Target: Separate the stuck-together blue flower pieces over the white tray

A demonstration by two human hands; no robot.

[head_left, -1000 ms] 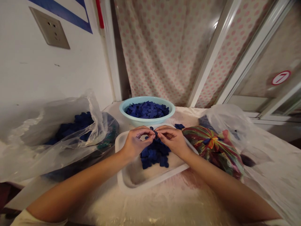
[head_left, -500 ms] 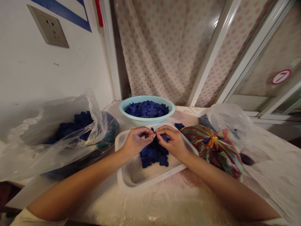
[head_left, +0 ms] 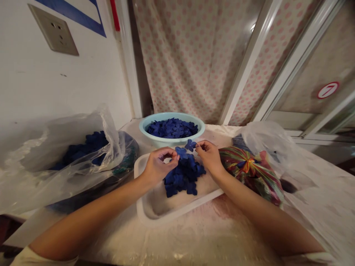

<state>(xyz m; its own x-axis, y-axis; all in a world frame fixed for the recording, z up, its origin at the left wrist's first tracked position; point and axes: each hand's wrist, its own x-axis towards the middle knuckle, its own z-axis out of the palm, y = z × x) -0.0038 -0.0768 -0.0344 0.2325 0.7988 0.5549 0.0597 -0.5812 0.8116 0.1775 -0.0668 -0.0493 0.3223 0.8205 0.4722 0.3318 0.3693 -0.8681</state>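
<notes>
Between the thumb and fingertips of my left hand point(head_left: 163, 163) is a blue fabric flower piece point(head_left: 181, 152), held above the white tray point(head_left: 149, 218). My right hand point(head_left: 208, 155) pinches another blue fabric flower piece point(head_left: 190, 145) by its edge, slightly higher and to the right. The two pieces hang close together; whether they touch I cannot tell. Beneath them in the tray lies a heap of blue flower pieces point(head_left: 181, 177). Just behind the tray, a pale blue basin point(head_left: 172, 139) holds many more of the same pieces point(head_left: 172, 127).
A clear plastic bag point(head_left: 33, 173) with blue pieces point(head_left: 80, 149) stands at the left. To the right are a knotted striped bag point(head_left: 249, 166) and another clear bag point(head_left: 274, 136). A wall with a socket point(head_left: 55, 31) and a dotted curtain point(head_left: 194, 62) rise behind the table.
My hands were together at the fingertips over the tray. Now they are apart, the right one moved right and up, each with a flower piece plainly showing.
</notes>
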